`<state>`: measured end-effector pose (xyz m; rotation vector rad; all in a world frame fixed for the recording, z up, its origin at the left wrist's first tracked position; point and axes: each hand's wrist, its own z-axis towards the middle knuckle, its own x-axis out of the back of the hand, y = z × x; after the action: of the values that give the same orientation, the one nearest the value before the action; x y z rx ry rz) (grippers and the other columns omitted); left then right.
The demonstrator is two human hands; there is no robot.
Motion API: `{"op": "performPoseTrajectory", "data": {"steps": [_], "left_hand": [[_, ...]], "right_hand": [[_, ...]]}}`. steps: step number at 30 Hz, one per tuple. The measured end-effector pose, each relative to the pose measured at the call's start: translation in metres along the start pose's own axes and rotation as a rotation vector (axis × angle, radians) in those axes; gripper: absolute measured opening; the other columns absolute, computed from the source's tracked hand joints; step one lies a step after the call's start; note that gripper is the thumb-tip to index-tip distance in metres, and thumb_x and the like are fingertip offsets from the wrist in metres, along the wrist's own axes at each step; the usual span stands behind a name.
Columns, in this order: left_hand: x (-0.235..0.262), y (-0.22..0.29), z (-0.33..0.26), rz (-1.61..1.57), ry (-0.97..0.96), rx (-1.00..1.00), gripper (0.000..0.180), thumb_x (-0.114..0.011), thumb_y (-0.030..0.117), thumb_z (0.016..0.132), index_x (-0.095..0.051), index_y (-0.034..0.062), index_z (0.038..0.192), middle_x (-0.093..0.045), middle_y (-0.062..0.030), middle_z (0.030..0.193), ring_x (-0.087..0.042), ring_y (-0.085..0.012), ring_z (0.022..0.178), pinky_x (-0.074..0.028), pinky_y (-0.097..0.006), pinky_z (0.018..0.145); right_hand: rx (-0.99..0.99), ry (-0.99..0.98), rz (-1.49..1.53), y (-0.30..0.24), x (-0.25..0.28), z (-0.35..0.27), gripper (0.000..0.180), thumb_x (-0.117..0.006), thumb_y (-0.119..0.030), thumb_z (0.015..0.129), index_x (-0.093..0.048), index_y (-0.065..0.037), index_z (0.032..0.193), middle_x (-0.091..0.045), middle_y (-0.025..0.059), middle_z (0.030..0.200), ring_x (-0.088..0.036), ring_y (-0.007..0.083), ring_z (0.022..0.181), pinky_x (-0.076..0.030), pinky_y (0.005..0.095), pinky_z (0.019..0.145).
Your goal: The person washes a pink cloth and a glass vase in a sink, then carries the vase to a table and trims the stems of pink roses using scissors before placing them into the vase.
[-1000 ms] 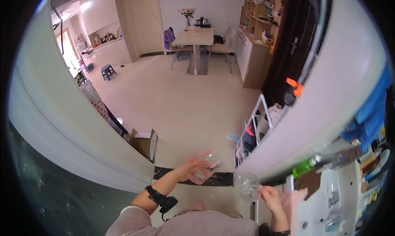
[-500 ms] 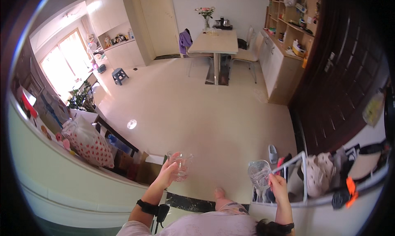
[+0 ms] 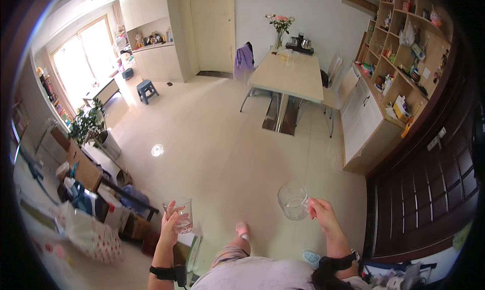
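The left hand (image 3: 169,228) grips a clear glass (image 3: 181,215), the right hand (image 3: 322,214) a glass mug (image 3: 293,201) (handle hidden by fingers).

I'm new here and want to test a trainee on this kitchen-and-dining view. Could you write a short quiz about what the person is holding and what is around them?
1. True or false: each hand holds a clear glass.
2. Which hand holds the glass with a handle? A) left B) right C) neither
3. What stands at the far end of the dining table?

Key:
1. True. The left hand grips a plain glass and the right hand grips a second one.
2. B. The handled glass is in the right hand, held by its handle.
3. A vase of pink flowers stands on the dining table.
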<state>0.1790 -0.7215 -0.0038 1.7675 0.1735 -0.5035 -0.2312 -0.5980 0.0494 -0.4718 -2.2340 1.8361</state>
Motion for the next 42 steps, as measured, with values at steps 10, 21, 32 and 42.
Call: {"op": "performPoseTrajectory", "data": {"steps": [10,21,32,42], "left_hand": [[-0.101,0.057,0.322,-0.031,-0.261,-0.025,0.056,-0.055,0.024,0.079,-0.028,0.0095,0.126,-0.043,-0.0101,0.113,-0.05,-0.0212,0.093,-0.051,-0.04,0.068],[-0.143,0.123,0.6,0.025,-0.264,-0.111,0.06,-0.06,0.018,0.075,-0.03,0.006,0.125,-0.047,-0.0109,0.112,-0.051,-0.0207,0.096,-0.048,-0.035,0.075],[-0.178,0.157,0.918,0.11,-0.532,0.084,0.066,-0.059,0.026,0.077,-0.024,0.0031,0.128,-0.046,-0.0131,0.112,-0.051,-0.0228,0.097,-0.047,-0.037,0.076],[-0.341,0.144,1.127,0.029,-0.855,0.379,0.061,-0.06,0.036,0.076,-0.031,0.0037,0.119,-0.047,-0.0131,0.105,-0.055,-0.024,0.085,-0.051,-0.039,0.064]], "right_hand": [[0.028,0.107,0.133,-0.071,-0.031,0.241,0.031,-0.047,-0.021,0.085,-0.046,-0.008,0.057,-0.042,-0.0021,0.054,-0.038,0.0065,0.048,-0.032,0.0213,0.045],[0.022,0.054,0.065,-0.115,-0.072,0.54,0.033,-0.047,-0.024,0.085,-0.044,-0.008,0.057,-0.04,-0.0023,0.053,-0.037,0.0065,0.047,-0.03,0.0209,0.045],[0.01,0.24,0.289,-0.173,-0.143,0.778,0.035,-0.043,-0.027,0.087,-0.035,-0.012,0.056,-0.029,-0.0037,0.049,-0.028,0.0085,0.047,-0.031,0.0261,0.049],[0.119,0.659,0.393,-0.21,-0.153,0.879,0.036,-0.042,-0.027,0.087,-0.033,-0.013,0.056,-0.028,-0.0039,0.051,-0.028,0.008,0.049,-0.03,0.0258,0.05]]}}
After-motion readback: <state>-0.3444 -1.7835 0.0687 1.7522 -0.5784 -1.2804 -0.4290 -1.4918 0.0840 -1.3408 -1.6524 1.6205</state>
